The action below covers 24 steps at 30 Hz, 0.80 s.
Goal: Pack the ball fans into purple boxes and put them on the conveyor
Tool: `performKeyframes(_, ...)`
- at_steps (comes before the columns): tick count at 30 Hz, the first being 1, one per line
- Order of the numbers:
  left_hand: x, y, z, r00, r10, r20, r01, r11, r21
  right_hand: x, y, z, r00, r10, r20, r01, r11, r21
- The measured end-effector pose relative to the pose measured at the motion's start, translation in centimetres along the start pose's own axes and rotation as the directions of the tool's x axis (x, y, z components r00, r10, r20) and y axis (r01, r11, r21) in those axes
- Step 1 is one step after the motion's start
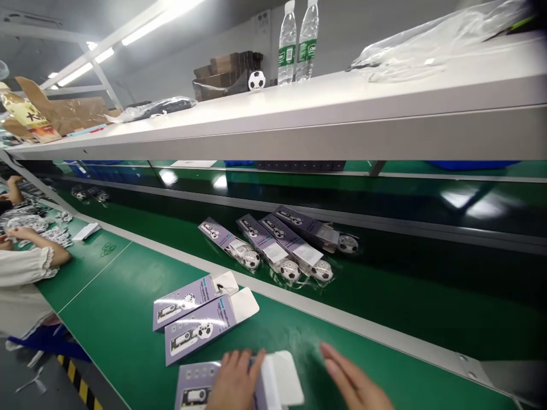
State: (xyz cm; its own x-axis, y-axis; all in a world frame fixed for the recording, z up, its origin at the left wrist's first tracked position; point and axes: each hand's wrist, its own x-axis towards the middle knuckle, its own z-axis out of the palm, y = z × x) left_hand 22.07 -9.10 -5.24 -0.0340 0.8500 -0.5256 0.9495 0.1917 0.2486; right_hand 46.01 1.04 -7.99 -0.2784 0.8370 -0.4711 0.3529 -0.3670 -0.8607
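My left hand (237, 378) lies on a purple printed box (194, 376) at the bottom centre, fingers bent over its top. A white flap stands out from the box's right end. To the right, my right hand (354, 376) is above the green table (316, 341), touching no box, its fingers extended and nothing visible in them. Just beyond my left hand, two purple boxes (200, 327) (177, 299) lie side by side with white flaps open at their right ends.
Several boxes with bagged soccer-ball items (290, 270) lie on the sunken green belt (384, 285). A white shelf (299, 114) crosses above, holding bottles (287, 48) and a soccer ball (257, 81). Another person's arm (38, 250) reaches in at the left.
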Motion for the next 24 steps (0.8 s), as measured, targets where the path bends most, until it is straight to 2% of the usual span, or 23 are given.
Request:
performKeyframes(3, -1.0, -4.7, -0.7, 0.986, -0.119, -0.113, 0.122, 0.992, 0.023, 3.1, -1.6, -3.4, 0.991, 0.064, -0.118, -0.055, 0.995, 0.08)
performKeyframes(5, -1.9, -6.8, -1.8, 0.983, -0.155, -0.097, 0.162, 0.985, 0.064, 4.6, -2.5, -4.3, 0.985, 0.094, -0.142, -0.073, 0.986, 0.148)
performKeyframes(7, -3.1, -7.7, -3.6, 0.978, -0.208, 0.004, 0.206, 0.972, 0.109, 5.5, -3.0, -3.8, 0.983, 0.122, -0.136, -0.091, 0.973, 0.211)
performKeyframes(9, -3.7, -7.5, -6.5, 0.965, -0.217, 0.147, 0.202, 0.973, 0.108, 6.3, -3.2, -2.1, 0.984, 0.152, -0.089, -0.122, 0.953, 0.279)
performKeyframes(10, -3.5, -7.1, -8.3, 0.965, -0.172, 0.198, 0.158, 0.984, 0.084, 6.7, -3.2, -0.9, 0.984, 0.17, -0.052, -0.145, 0.937, 0.317)
performKeyframes(11, -2.7, -6.8, -10.2, 0.975, -0.096, 0.2, 0.084, 0.994, 0.065, 7.3, -3.2, 0.5, 0.982, 0.188, -0.009, -0.173, 0.919, 0.354)
performKeyframes(12, -1.4, -6.6, -12.1, 0.99, -0.022, 0.138, 0.012, 0.997, 0.077, 7.9, -3.2, 2.0, 0.979, 0.2, 0.029, -0.195, 0.9, 0.39)
performKeyframes(13, 0.6, -6.5, -14.0, 0.999, 0.035, 0.021, -0.038, 0.99, 0.137, 8.7, -3.2, 3.4, 0.978, 0.203, 0.056, -0.207, 0.883, 0.421)
performKeyframes(14, 3.0, -6.7, -15.7, 0.994, 0.071, -0.08, -0.049, 0.967, 0.25, 9.6, -3.3, 4.8, 0.978, 0.199, 0.066, -0.207, 0.871, 0.445)
performKeyframes(17, 12.0, -8.5, -19.6, 0.989, 0.085, -0.121, -0.04, 0.941, 0.335, 12.4, -3.8, 8.2, 0.988, 0.151, 0.039, -0.151, 0.861, 0.486)
performKeyframes(20, 19.1, -10.6, -21.1, 0.99, 0.108, -0.086, -0.067, 0.921, 0.383, 15.1, -4.7, 10.8, 0.997, 0.077, -0.006, -0.064, 0.867, 0.495)
performKeyframes(22, 21.5, -11.3, -20.8, 0.982, 0.167, -0.086, -0.118, 0.904, 0.412, 16.8, -5.7, 13.0, 1.0, 0.018, -0.013, -0.01, 0.874, 0.486)
performKeyframes(24, 22.1, -11.5, -20.2, 0.966, 0.233, -0.111, -0.163, 0.883, 0.44, 18.6, -7.1, 15.7, 0.999, -0.039, 0.025, 0.023, 0.887, 0.462)
